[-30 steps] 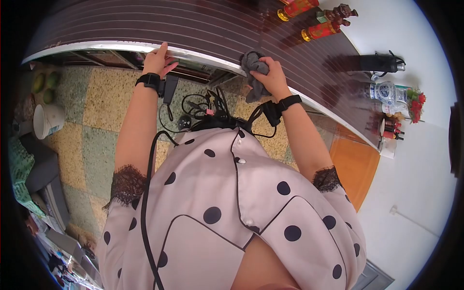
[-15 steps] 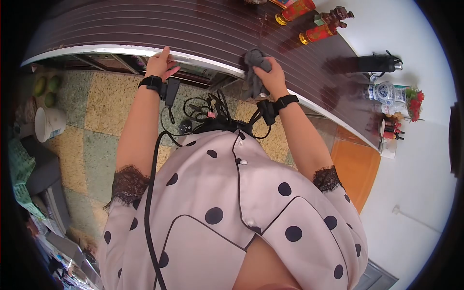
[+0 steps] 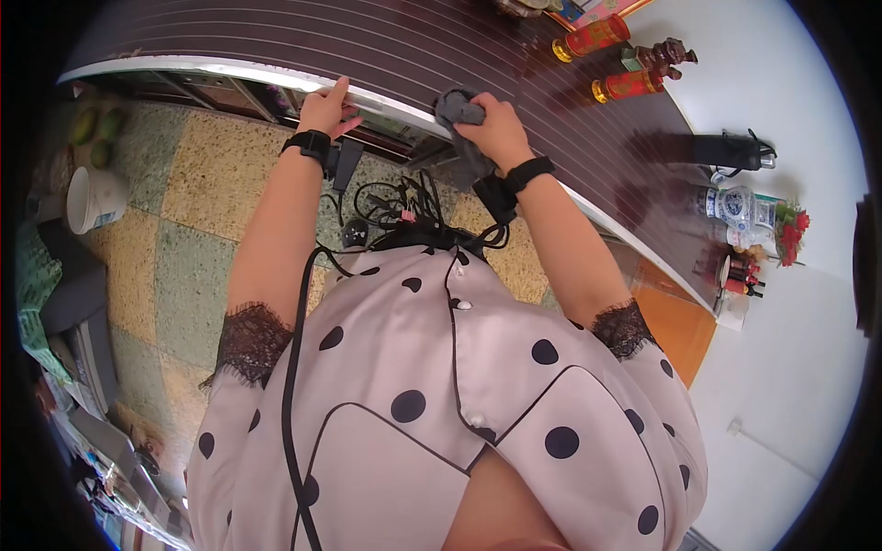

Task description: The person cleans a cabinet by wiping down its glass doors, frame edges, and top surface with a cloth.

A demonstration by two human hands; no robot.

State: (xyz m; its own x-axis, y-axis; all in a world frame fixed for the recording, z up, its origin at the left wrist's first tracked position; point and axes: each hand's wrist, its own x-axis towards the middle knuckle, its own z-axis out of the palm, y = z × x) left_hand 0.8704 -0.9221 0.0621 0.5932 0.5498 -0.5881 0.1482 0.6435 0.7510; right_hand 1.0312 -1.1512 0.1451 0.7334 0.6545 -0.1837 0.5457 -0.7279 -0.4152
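My right hand grips a crumpled dark grey cloth at the silver front edge of the dark striped cabinet top. Part of the cloth lies on the top, and the rest hangs down over the edge. My left hand is at the same silver edge, further left. Its index finger stretches up onto the edge, while other fingers spread apart just below it. Nothing is held in that hand.
Red and gold vases, a black bottle and a blue-white porcelain vase stand along the wall side. Black cables hang at my waist. On the tiled floor are a white bucket and several green fruits.
My right hand has slid the cloth a little left along the edge. My left hand has shifted slightly right and up. The whole view has moved a little.
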